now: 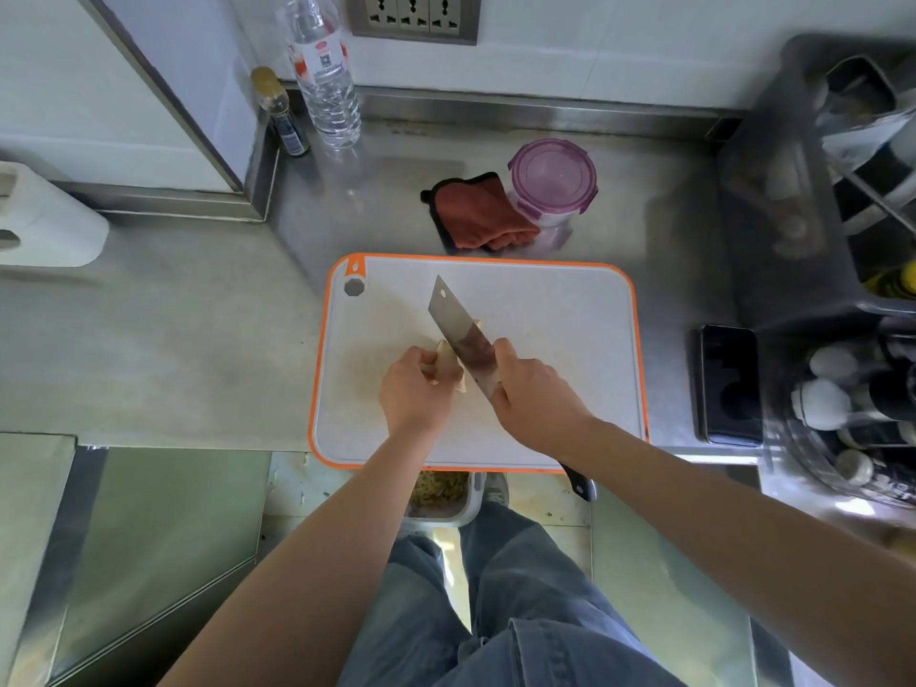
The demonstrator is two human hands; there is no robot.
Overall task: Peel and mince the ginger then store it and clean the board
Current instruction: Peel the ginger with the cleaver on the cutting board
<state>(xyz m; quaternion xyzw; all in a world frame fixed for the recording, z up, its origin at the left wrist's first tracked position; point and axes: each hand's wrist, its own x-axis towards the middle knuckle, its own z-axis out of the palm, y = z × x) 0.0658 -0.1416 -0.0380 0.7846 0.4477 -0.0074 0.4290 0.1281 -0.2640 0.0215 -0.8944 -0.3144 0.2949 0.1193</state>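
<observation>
Over the cutting board (570,339): ginger (448,361), which my left hand (414,394) pinched; cleaver (453,322), which my right hand (533,394) gripped, blade against the root. Step, I judged: peeling. Next move called for shallow strokes, turning the piece.

This is a kitchen. A stainless-steel worktop (198,339) carries a white cutting board (570,339) with an orange rim under both hands. The right hand (533,394) grips a cleaver (453,319), and the left hand (414,394) holds a piece of ginger (447,360). Beyond the hands stand a lidded food container (552,178), a folded cloth (476,210), a water bottle (327,76) and a small sauce bottle (282,111), below a wall socket panel (414,14). Right of the right hand sits a grey dish drainer (773,200).
</observation>
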